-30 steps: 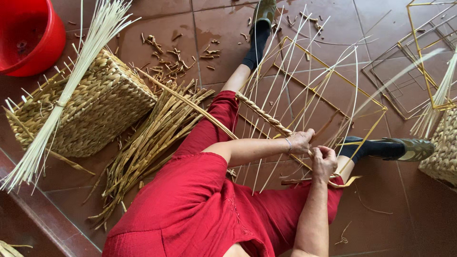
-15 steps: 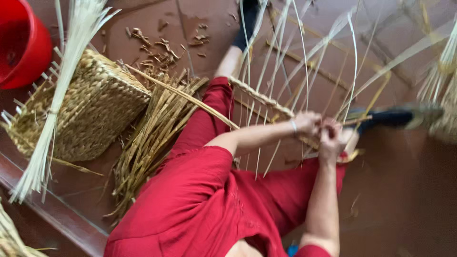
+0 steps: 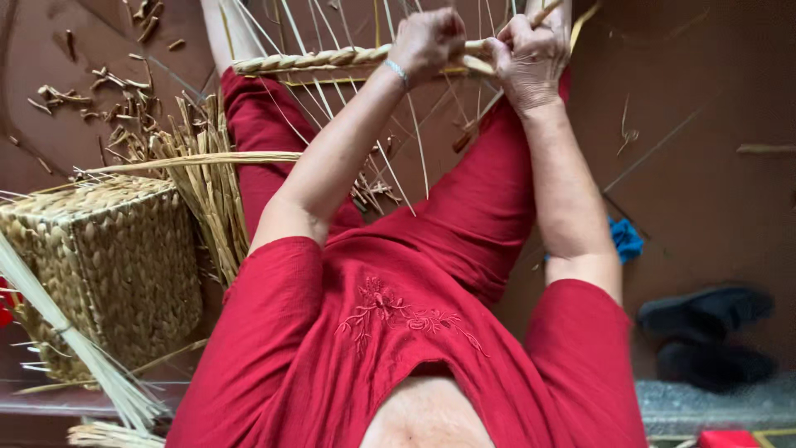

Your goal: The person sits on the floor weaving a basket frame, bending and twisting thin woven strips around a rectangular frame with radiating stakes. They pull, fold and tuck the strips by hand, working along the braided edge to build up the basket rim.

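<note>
My left hand point(image 3: 429, 41) and my right hand point(image 3: 528, 55) are both closed around a braided straw band point(image 3: 315, 60) that runs across thin upright straw stakes point(image 3: 406, 141) above my lap. The two hands sit close together at the top of the view, gripping the weave where loose strands meet the braid. I wear red clothes point(image 3: 390, 332) and sit on a brown tiled floor, legs stretched out under the work.
A finished woven straw basket point(image 3: 108, 265) stands at my left, with a bundle of loose straw point(image 3: 207, 182) beside it. Straw scraps point(image 3: 108, 83) litter the floor at upper left. Dark shoes point(image 3: 705, 332) and a blue cloth point(image 3: 626, 239) lie at right.
The view has tilted down toward my lap and moved closer. My hands came together on the braided band; the red bucket and far frames left the view.
</note>
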Demonstrator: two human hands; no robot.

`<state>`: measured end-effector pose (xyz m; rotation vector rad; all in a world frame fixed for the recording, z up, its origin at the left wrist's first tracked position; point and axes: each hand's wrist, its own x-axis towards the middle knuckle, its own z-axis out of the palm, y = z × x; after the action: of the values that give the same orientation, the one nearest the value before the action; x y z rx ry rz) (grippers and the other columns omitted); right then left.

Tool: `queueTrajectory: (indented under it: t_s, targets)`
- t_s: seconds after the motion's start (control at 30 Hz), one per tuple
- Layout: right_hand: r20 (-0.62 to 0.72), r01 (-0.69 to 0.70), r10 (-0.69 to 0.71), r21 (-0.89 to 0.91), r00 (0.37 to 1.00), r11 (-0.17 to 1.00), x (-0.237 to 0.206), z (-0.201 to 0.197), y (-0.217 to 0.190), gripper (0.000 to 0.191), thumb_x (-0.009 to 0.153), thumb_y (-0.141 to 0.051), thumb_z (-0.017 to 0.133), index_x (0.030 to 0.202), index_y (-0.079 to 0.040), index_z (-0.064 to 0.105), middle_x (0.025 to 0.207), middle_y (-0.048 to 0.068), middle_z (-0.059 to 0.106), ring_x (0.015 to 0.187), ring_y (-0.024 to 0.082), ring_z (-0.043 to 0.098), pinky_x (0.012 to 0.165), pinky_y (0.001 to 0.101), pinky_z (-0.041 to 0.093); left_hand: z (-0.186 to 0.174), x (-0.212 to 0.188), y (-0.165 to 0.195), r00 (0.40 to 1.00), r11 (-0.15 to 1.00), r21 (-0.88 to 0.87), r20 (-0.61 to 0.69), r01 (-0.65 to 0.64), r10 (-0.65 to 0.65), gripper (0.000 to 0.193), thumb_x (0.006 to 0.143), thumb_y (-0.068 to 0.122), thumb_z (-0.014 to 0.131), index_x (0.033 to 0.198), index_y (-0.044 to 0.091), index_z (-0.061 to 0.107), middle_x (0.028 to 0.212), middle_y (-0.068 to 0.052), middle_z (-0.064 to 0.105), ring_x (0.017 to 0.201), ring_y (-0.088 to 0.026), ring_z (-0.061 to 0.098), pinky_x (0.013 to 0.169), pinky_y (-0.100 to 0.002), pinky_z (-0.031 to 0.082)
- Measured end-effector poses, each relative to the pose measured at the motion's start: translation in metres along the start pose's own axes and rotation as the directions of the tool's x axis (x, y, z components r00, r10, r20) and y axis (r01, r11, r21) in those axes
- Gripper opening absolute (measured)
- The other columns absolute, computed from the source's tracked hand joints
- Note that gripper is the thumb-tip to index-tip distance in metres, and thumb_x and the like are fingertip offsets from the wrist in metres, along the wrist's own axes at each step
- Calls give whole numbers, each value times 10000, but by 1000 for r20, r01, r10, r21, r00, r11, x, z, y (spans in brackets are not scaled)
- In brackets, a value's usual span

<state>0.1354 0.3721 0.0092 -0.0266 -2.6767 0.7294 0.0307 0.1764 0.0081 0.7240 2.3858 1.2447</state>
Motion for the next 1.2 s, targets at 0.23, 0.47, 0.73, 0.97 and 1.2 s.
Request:
queueTrajectory:
  t_s: [0.23, 0.47, 0.73, 0.97, 1.2]
  targets:
    - [202, -14, 29, -76, 979, 997, -27, -19, -18, 192, 987, -263, 820, 899, -115, 734, 779, 87, 716, 758, 296, 703, 689, 449, 531, 30, 21, -7, 942, 892, 301, -112, 337, -318, 245, 742, 403, 797, 846, 181, 801, 813, -75, 774, 833, -285, 744, 758, -456, 563]
    - [382, -373, 305, 117, 872, 920, -21, -69, -6, 167, 1022, -303, 731, 1118, -174, 774, 852, 94, 751, 787, 268, 744, 728, 422, 575, 50, 14, -15, 992, 885, 456, -112, 97, -51, 239, 824, 301, 814, 919, 101, 725, 858, -150, 728, 838, -359, 716, 725, -512, 560]
    - [356, -238, 300, -208, 885, 949, -21, -144, -23, 209, 1022, -300, 826, 1145, -160, 731, 920, 93, 731, 929, 293, 705, 920, 498, 508, 36, -2, -7, 960, 926, 261, 5, -273, 281, 220, 758, 189, 831, 897, 109, 680, 967, -126, 674, 887, -358, 690, 735, -495, 550]
    - [-76, 172, -372, -789, 925, 590, 12, -105, -31, 127, 854, -128, 703, 975, -134, 741, 1158, 152, 627, 1141, 423, 542, 925, 648, 341, 37, -1, -2, 971, 951, 196, 84, -237, 224, 108, 910, 150, 673, 1013, 119, 671, 939, -160, 680, 923, -408, 676, 802, -534, 525]
    - [-229, 319, -422, -379, 877, 869, 15, -44, -55, 88, 974, -136, 739, 1015, -132, 661, 1166, 78, 673, 1086, 322, 589, 915, 521, 426, 40, 8, -21, 998, 994, 107, -64, 11, -4, 394, 924, 157, 578, 1246, 59, 373, 870, -237, 696, 861, -469, 675, 787, -588, 509]
